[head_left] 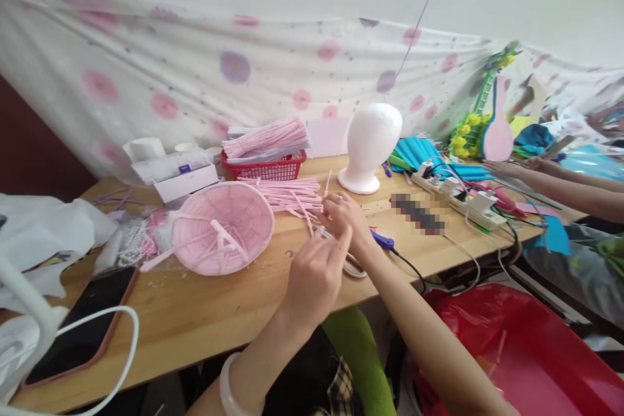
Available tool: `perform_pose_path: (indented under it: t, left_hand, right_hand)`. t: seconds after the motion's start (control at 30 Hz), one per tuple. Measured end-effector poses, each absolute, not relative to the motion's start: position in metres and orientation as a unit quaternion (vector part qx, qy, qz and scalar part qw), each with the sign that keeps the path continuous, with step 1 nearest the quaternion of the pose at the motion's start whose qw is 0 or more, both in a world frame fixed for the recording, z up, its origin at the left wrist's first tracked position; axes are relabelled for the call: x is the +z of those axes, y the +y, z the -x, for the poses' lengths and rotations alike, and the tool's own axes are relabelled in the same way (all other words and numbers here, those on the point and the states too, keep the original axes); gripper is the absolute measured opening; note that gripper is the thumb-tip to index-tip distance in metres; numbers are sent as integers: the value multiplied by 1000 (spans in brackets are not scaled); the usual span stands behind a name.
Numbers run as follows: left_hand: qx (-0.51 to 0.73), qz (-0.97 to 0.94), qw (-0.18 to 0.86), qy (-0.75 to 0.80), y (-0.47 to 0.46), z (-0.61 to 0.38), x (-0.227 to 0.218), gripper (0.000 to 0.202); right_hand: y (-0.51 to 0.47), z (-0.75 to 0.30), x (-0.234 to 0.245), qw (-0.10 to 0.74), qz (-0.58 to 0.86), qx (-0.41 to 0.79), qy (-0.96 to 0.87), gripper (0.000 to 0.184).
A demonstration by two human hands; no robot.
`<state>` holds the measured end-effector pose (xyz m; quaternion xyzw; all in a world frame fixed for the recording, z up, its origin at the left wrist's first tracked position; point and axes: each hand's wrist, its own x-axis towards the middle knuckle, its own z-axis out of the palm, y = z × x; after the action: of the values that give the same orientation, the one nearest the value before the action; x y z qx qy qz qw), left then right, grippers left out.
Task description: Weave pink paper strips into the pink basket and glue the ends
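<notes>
My right hand (pixel 341 216) is closed, and a narrow pink strip (pixel 327 181) sticks up from its fingers. Just in front of it, nearer to me, my left hand (pixel 314 273) has its fingers curled; whatever is between them is hidden. A pair of scissors (pixel 355 267) lies partly covered by my hands and wrist. To the left sits a round pink woven bowl shape (pixel 195 244), open side up, with loose strips crossing inside. Behind my hands is a pile of pink strips (pixel 292 194). A blue-handled tool (pixel 383 240) with a cord rests beside my right wrist.
A red basket (pixel 266 169) of pink strip bundles and a white foam head (pixel 373 143) stand behind. Power strips (pixel 458 200) with cables lie right, near another person's hands (pixel 507 170). A phone (pixel 88 325) lies front left; a red bag (pixel 531 344) is below the table.
</notes>
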<state>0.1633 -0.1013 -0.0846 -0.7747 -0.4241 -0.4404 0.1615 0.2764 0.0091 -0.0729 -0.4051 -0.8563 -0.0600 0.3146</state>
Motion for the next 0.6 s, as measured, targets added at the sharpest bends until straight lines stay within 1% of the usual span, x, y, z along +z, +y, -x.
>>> perform_pose_path:
  t: [0.03, 0.07, 0.1, 0.13, 0.17, 0.2, 0.23, 0.27, 0.3, 0.33, 0.4, 0.47, 0.53, 0.57, 0.6]
  left_hand:
    - [-463, 774, 119, -415, -109, -158, -83, 27]
    - [-473, 778, 70, -407, -117, -152, -81, 22]
    - [-472, 790, 30, -391, -124, -144, -77, 20]
    - [-445, 816, -9, -369, -132, -135, -73, 20]
    - [-409, 842, -49, -349, -139, -124, -68, 22]
    - [-388, 851, -85, -344, -145, -112, -63, 30]
    - [-376, 854, -130, -334, -151, -100, -59, 37]
    - [-372, 847, -181, -332, -156, -87, -56, 39]
    - [-377, 830, -216, -350, -161, -75, -55, 42]
    - [-380, 807, -235, -387, -166, -63, -55, 42]
    - [-347, 770, -263, -467, -171, -44, -58, 41]
    - [-301, 755, -269, -517, -173, -35, -63, 38]
    - [-305, 749, -243, -536, -169, -39, -67, 23]
    - [-334, 742, -215, -540, -165, -46, -68, 14]
    - [-373, 737, -175, -536, -160, -57, -69, 15]
  right_hand:
    - [9, -279, -72, 316, 416, -66, -851, 27]
    - [9, -281, -71, 320, 424, -69, -845, 26]
    - [8, -282, -70, 325, 430, -71, -839, 22]
    - [6, -283, -69, 330, 438, -72, -833, 21]
    - [3, -283, -69, 332, 451, -73, -825, 27]
    - [0, -283, -69, 331, 466, -75, -817, 31]
    - [-3, -282, -70, 328, 480, -76, -810, 31]
    - [-7, -281, -72, 323, 491, -77, -806, 28]
    - [-10, -279, -73, 308, 495, -80, -808, 28]
    - [-12, -276, -75, 287, 494, -85, -816, 34]
    - [-15, -269, -79, 234, 478, -93, -842, 47]
    - [-14, -260, -81, 174, 464, -99, -863, 51]
    - [-12, -250, -82, 136, 459, -93, -873, 48]
    - [-11, -246, -82, 120, 459, -90, -876, 44]
    - [-11, -241, -82, 107, 462, -87, -876, 41]
